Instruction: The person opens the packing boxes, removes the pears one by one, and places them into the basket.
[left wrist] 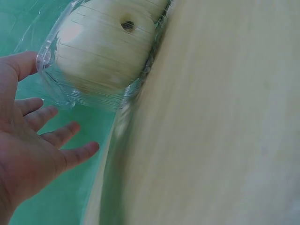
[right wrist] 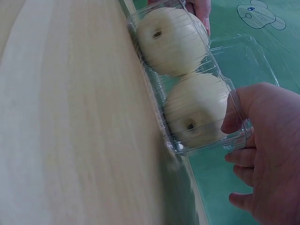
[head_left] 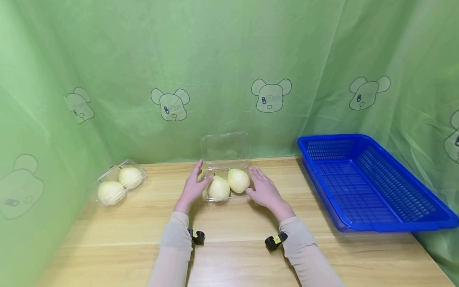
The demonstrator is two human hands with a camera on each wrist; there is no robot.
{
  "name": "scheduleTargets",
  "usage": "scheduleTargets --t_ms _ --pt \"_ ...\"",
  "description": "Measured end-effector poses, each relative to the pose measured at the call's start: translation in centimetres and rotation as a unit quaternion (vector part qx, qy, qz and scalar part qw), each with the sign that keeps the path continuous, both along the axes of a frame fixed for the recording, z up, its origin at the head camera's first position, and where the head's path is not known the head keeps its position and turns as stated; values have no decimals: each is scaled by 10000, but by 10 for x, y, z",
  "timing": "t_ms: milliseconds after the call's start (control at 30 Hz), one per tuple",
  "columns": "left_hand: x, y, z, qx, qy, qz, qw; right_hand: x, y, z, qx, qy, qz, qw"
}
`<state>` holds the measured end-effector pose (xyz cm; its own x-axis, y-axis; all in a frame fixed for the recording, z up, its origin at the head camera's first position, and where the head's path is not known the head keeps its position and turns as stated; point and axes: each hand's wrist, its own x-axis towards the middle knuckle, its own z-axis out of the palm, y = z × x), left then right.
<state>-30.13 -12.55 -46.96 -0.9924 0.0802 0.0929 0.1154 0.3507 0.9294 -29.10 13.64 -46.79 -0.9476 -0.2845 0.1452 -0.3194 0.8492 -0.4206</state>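
Observation:
A clear plastic clamshell box lies on the table between my hands, its lid standing raised at the back. Two pale yellow pears sit in it, a left pear and a right pear. At the left end, my left hand has its thumb at the rim; its other fingers spread outside, apart from the box. My right hand pinches the right end, thumb over the inner side of the rim and fingers outside.
Another clear box with two pears lies closed at the back left. A large blue plastic basket stands on the right, reaching over the table's edge. Green curtains enclose the wooden table at the back and sides.

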Motion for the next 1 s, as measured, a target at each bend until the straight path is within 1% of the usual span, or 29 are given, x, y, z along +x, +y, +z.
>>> scheduleTargets --t_ms 233,500,600,767,1000 --pt "-1 0 -2 -184 -64 3 9998 0 0 1 13 -25 6 10000" --pt "0 0 -1 -232 -144 29 9996 0 0 1 36 -26 10 10000" --pt "0 0 -2 -203 -191 -7 9996 0 0 1 30 -53 -2 10000" --pt "0 -1 -4 -156 -293 -56 9994 0 -1 1 19 -65 -18 10000" --pt "-2 -3 -8 -253 -315 -108 9991 0 -1 0 26 -66 -23 10000"
